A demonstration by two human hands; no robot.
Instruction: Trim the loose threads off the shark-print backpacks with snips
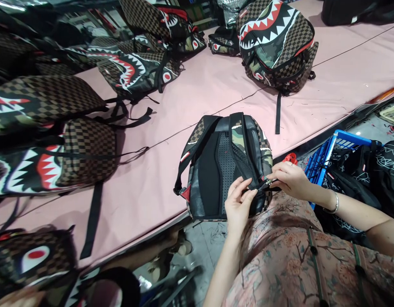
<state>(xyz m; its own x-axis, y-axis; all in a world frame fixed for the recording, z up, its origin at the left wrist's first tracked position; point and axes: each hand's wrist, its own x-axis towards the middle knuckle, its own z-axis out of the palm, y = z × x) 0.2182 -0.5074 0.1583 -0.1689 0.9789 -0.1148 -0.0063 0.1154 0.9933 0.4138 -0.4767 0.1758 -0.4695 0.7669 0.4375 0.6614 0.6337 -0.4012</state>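
Item: one backpack [204, 170], checkered and camouflage sides, black padded back panel facing up. Place: near edge of the counter [152, 183], its near end against the person's floral clothing. Long axis: far to near, top handle end far.

Left hand [240, 197]: over the near right part of the back panel, thumb and fingers pinching a black strap end [262, 186]. Right hand [287, 179]: just right of the backpack's side, fingertips closed on the same strap end; a small glint there is too fine to identify.

Relation: strap end between the two hands, running left to right; bulk of the backpack far and left of both, the left hand nearer its middle.

Also present: upright backpack [276, 47], far right; blue crate [336, 140] of dark bags, right.
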